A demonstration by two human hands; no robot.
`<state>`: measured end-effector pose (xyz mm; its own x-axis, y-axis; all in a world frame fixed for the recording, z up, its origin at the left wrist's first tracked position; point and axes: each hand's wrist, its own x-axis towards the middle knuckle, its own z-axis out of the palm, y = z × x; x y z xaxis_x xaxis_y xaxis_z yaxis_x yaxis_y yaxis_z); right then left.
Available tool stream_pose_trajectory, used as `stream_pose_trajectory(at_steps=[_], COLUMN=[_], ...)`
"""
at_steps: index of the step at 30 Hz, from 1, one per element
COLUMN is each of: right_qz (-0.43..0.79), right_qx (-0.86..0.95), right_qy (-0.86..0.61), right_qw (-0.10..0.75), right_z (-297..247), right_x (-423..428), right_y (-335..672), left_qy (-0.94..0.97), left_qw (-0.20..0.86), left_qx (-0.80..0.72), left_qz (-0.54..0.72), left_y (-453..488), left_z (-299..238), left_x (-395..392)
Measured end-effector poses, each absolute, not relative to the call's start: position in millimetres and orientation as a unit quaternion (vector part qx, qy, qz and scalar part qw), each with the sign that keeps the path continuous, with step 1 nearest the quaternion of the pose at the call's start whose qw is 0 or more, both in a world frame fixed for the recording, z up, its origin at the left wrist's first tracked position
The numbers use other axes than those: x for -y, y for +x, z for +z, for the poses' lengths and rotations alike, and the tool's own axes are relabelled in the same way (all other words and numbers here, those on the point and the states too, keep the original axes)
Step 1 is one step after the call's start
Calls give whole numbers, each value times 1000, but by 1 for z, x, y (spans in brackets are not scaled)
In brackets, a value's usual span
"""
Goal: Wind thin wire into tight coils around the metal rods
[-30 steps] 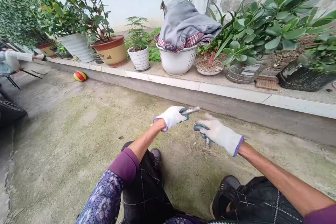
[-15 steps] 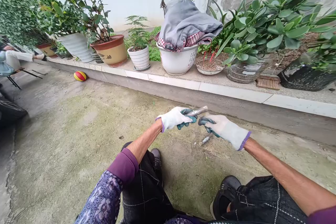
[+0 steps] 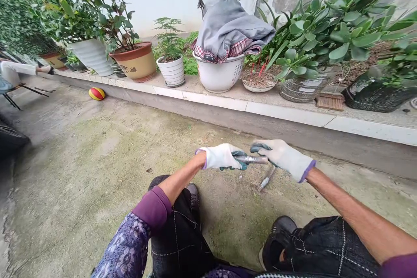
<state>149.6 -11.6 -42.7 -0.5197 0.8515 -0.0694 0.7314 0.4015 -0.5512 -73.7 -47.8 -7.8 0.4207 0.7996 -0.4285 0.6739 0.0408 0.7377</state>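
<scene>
Far left: another person's leg in white trousers (image 3: 21, 68), by a thin-legged seat (image 3: 7, 97); below it a dark object, cut off by the frame edge. Next, a red-and-yellow ball (image 3: 97, 93) on the mossy concrete floor (image 3: 97, 160), near the foot of a tile-edged ledge (image 3: 215, 100). Along the ledge, in order: tall grey-white pot (image 3: 93, 58), tan pot with red rim (image 3: 140, 65), small white ribbed pot (image 3: 171, 71) with a feathery plant.

Centre: left hand (image 3: 223, 156), in a white glove with green-coated fingers, clasps a silvery metal tube (image 3: 259, 160); fingers wrapped about its near part, far end pointing right, above the floor. Behind, on the ledge, a white planter (image 3: 220, 76) heaped with grey cloth (image 3: 224, 26), checked trim showing.

Right of the tube's free end: a second metal tube (image 3: 266, 180) slants down and left from beneath the right hand (image 3: 286, 156). That hand, gloved alike, has fingers bent, thumb side just beside the first tube; cannot tell whether they close on the second one.

Further right on the ledge: shallow dish (image 3: 259, 89) with red sticks, clear container (image 3: 298, 91), wooden brush (image 3: 330, 101), black container (image 3: 368, 93).
</scene>
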Motion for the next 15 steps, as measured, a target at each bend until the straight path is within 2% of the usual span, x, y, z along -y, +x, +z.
stream_pose_trajectory(at_steps=[3, 5, 7, 10, 13, 15], right_qz=[314, 298, 248, 182, 168, 189], right_qx=[798, 813, 847, 874, 873, 873], right_qy=[-500, -488, -465, -449, -452, -447], right_qw=[119, 108, 67, -29, -76, -47], right_z=[-44, -44, -42, -35, -29, -28], right_x=[11, 16, 23, 32, 34, 30], right_y=[147, 140, 131, 121, 123, 129], left_qy=[682, 693, 737, 789, 808, 824], left_qw=[520, 474, 365, 219, 219, 248], left_qx=[-496, -519, -557, -574, -540, -501], left_qz=[135, 163, 119, -17, -93, -89], left_y=[-81, -83, -82, -75, -67, -66], left_z=[-6, -9, -14, -21, -24, -22], left_x=[41, 35, 32, 33, 40, 45])
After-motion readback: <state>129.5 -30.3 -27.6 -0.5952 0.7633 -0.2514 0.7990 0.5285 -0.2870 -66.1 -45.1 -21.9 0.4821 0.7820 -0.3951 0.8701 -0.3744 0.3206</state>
